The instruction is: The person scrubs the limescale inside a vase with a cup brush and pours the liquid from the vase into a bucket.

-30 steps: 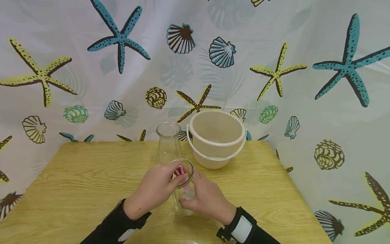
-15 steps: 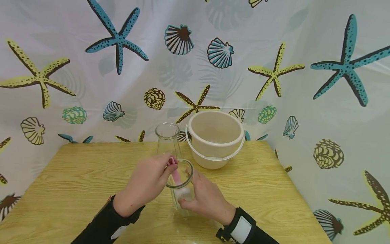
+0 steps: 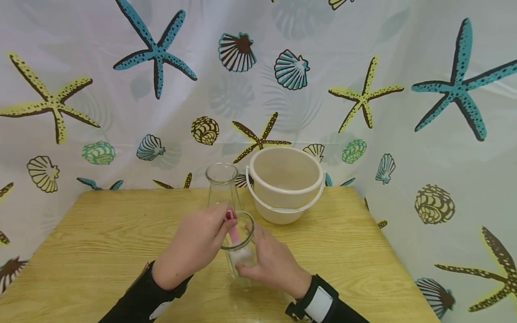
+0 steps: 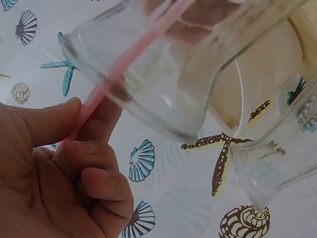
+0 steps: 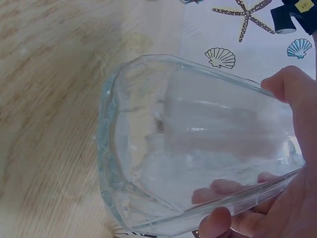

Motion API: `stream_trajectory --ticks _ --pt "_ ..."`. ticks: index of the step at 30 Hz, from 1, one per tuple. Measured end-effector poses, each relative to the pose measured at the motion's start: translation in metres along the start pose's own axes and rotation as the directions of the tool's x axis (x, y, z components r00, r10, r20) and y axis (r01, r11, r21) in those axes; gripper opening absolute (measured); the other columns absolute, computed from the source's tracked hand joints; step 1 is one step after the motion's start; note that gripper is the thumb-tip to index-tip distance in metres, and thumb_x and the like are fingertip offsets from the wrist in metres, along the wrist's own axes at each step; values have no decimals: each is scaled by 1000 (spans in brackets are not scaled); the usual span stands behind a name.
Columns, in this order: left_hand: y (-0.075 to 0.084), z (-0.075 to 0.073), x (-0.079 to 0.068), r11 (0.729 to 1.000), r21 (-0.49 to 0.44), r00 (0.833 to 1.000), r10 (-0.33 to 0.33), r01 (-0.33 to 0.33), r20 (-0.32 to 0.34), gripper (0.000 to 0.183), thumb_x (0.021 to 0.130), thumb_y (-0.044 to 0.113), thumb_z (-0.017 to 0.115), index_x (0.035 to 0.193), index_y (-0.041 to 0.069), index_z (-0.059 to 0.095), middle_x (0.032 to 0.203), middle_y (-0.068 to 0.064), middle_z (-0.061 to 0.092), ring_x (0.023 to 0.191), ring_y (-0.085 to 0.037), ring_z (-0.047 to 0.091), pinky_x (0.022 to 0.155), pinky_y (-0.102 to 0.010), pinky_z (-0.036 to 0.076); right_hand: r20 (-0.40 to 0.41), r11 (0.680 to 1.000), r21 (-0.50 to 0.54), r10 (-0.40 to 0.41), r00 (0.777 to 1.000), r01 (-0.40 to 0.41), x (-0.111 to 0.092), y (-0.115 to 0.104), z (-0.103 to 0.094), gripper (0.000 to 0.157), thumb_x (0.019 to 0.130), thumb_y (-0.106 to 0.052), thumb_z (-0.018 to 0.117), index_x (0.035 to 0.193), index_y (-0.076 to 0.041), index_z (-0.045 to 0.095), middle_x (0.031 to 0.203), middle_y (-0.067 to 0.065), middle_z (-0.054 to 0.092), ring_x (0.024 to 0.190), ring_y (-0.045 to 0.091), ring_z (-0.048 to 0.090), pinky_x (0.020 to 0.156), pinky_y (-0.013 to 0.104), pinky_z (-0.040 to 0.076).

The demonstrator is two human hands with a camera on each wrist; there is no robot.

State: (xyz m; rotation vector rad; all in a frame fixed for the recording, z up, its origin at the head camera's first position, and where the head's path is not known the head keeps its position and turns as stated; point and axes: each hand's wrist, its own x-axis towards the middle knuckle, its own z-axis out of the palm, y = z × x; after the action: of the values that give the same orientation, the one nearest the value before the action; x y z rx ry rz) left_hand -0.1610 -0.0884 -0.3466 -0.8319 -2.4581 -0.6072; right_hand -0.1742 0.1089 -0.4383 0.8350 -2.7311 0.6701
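Note:
A clear glass vase [image 3: 234, 268] with a flared rim stands tilted between both hands, its faceted base [image 5: 111, 144] visible in the right wrist view. My right hand [image 3: 278, 264] grips its side, thumb on one face and fingers round the other. My left hand [image 3: 195, 244] pinches the pink handle [image 3: 234, 235] of what looks like a bottle brush at the vase mouth. The handle [image 4: 131, 54] runs through the mouth into the vase in the left wrist view. A whitish head [image 3: 242, 255] shows blurred through the glass.
A second glass vase [image 3: 221, 190] stands upright just behind the hands. To its right is a cream bucket [image 3: 282, 204] with its handle hanging in front. The wooden table [image 3: 121, 229] ends at a shell-and-starfish patterned curtain [image 3: 169, 116] behind and at the sides.
Over the second, my left hand has moved left with the pink handle, out of the mouth to the rim's left side. It dips slightly since half a second ago. The right hand stays nearly still.

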Motion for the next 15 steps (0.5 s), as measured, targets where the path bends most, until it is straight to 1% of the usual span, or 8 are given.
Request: stream_trajectory --ticks 5,9,12,15 --pt "2 14 -3 1000 21 998 9 -10 68 12 93 21 62 84 18 55 69 9 48 59 -5 44 49 -24 41 -11 1000 -11 -3 1000 3 -1 1 0 84 69 -57 70 132 -11 37 107 1 54 87 11 51 61 35 53" --pt "4 18 -2 1000 25 996 8 -11 91 14 93 22 62 83 18 53 66 10 46 58 -5 42 47 -23 39 -8 1000 -8 -2 1000 2 -1 2 0 88 71 -58 69 137 -13 34 116 2 54 92 11 51 65 37 54" --pt "4 18 0 999 40 996 20 -24 89 14 92 23 63 83 18 54 66 9 46 58 -6 43 46 -23 39 -6 1000 2 -4 1000 4 0 3 -1 91 71 -58 69 141 -14 31 121 2 53 94 11 51 66 38 54" --pt "3 17 2 996 75 998 39 -42 45 12 91 22 65 84 16 57 67 7 48 58 -7 43 44 -23 39 0 1000 15 -2 1000 2 0 4 -1 88 70 -57 70 138 -14 33 115 1 54 91 11 51 64 36 53"
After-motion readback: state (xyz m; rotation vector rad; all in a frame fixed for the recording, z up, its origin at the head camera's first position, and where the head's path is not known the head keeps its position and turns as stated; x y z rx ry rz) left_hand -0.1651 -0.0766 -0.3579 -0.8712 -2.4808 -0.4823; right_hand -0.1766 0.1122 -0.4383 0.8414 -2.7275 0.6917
